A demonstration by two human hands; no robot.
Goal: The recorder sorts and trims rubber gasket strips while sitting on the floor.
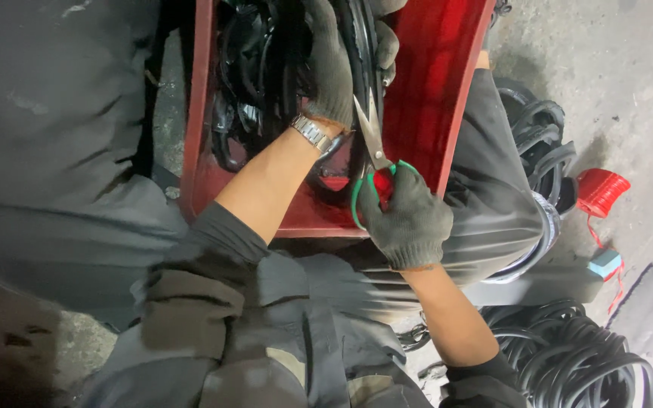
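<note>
Scissors (376, 147) tips hidden by rubber rings (266, 68), left hand (334, 68) fingers obscured

A spool of red cord (601, 190) is seen on the grey concrete floor (629, 68) at the right, with a loose red strand trailing from it. A small light-blue block (605, 263) is placed just below the spool. Coils of black rubber rings (568, 359) are heaped at the lower right, and more black rings (542, 132) are stacked above them.
</note>
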